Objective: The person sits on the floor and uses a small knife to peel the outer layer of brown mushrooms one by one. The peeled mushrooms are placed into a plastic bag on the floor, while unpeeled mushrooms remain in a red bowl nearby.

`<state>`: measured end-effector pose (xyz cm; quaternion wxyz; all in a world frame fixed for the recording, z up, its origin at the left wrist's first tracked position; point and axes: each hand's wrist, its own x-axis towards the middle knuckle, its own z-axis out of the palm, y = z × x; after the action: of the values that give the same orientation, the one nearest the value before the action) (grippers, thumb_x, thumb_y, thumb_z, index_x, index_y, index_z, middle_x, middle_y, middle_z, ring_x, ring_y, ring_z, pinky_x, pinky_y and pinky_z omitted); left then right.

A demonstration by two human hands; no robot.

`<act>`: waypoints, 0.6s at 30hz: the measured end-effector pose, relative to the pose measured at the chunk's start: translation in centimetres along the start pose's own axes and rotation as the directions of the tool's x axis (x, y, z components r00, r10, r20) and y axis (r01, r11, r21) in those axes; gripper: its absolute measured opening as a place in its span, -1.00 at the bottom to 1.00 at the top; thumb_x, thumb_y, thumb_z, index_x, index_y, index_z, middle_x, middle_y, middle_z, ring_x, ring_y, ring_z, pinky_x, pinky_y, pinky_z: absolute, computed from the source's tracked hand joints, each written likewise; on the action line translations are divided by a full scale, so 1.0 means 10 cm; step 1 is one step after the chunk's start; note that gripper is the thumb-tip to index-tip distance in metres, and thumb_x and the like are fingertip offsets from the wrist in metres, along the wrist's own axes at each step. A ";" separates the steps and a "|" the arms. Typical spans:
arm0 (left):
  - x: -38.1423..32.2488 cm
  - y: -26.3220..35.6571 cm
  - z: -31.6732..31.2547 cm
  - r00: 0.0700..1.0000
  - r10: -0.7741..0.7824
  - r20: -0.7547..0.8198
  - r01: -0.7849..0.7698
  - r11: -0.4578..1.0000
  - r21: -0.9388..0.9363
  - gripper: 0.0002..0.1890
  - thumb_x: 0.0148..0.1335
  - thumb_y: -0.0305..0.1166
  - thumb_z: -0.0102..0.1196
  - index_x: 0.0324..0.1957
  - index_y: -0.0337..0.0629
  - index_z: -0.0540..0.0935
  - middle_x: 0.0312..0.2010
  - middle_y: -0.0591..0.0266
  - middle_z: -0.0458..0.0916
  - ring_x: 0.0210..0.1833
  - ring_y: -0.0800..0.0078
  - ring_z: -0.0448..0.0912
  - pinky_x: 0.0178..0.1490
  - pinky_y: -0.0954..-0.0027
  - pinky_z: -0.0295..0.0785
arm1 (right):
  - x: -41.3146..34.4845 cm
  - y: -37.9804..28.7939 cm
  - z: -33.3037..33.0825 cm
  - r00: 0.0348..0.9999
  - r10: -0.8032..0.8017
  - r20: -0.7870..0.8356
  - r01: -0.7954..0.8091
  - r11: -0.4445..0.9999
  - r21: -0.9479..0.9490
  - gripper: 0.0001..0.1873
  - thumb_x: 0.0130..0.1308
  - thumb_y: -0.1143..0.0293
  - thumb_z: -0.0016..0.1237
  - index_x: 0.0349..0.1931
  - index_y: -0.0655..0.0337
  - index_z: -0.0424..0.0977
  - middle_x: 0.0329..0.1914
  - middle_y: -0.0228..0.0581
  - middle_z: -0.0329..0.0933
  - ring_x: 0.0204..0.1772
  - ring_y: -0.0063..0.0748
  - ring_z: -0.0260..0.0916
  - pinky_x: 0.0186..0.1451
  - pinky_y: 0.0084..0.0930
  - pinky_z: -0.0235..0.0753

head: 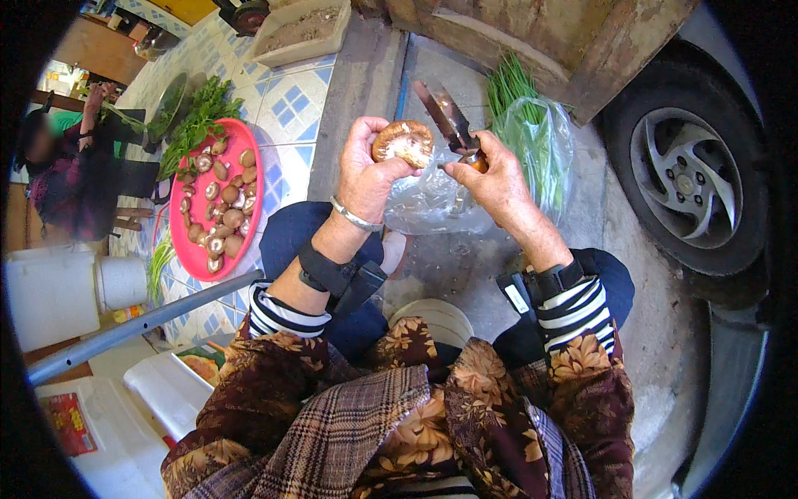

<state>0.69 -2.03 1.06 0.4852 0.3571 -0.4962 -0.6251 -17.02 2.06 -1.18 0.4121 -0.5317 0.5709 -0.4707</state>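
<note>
My left hand [368, 171] holds a brown-capped shiitake mushroom [404, 144], its pale underside partly showing. In my right hand [499, 178] are open-bladed kitchen scissors [446, 115], blades pointing up and away from me; most of the handle is hidden by the fingers. The blades and the mushroom are apart. Below both hands lies a clear plastic bag [430, 203]. To the left, a pink plastic tray [179, 234] on the tiled floor bears several mushrooms [234, 218] and leafy green herbs [202, 112] at its far edge.
Green chives [514, 93] stick out of another clear bag [552, 159] at right, beside a car wheel [686, 178]. A wooden board [517, 31] stands beyond. A metal pole [149, 324] and white containers [50, 299] are at left, near another person [68, 181].
</note>
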 end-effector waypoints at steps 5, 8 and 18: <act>-0.01 -0.01 -0.03 1.000 -0.001 -0.012 0.001 1.000 0.002 -0.51 -0.18 -0.79 0.02 -0.13 -0.21 0.29 -0.22 0.04 0.54 -0.21 0.26 0.59 -0.26 0.26 0.59 | -0.02 -0.14 -0.06 0.992 0.122 0.003 -0.122 0.983 0.134 -0.79 0.12 0.40 0.12 -0.32 0.26 0.40 -0.53 -0.45 0.36 -0.45 -0.67 0.26 -0.39 -0.63 0.30; 0.00 0.00 -0.04 1.000 0.016 -0.009 -0.017 1.000 -0.016 -0.50 -0.17 -0.79 0.02 -0.12 -0.20 0.28 -0.22 0.04 0.54 -0.22 0.25 0.59 -0.28 0.25 0.59 | -0.11 -0.27 -0.19 0.990 0.137 0.037 -0.141 0.970 0.199 -0.81 0.19 0.37 0.05 -0.32 0.28 0.39 -0.56 -0.43 0.36 -0.50 -0.66 0.29 -0.44 -0.60 0.31; 0.03 -0.02 -0.05 0.987 0.086 -0.138 -0.076 0.994 0.076 -0.52 -0.11 -0.78 -0.02 -0.09 -0.20 0.28 -0.19 0.05 0.52 -0.20 0.28 0.58 -0.30 0.31 0.59 | -0.39 -0.26 -0.41 0.946 -0.244 0.213 0.316 0.843 -0.435 -0.84 0.28 0.36 -0.12 -0.34 0.29 0.33 -0.43 0.00 0.40 -0.34 0.09 0.41 -0.35 -0.15 0.39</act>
<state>1.03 -2.48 0.78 0.5313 0.3968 -0.4966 -0.5601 -20.05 6.36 2.10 0.2413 -0.7259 0.5503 -0.3348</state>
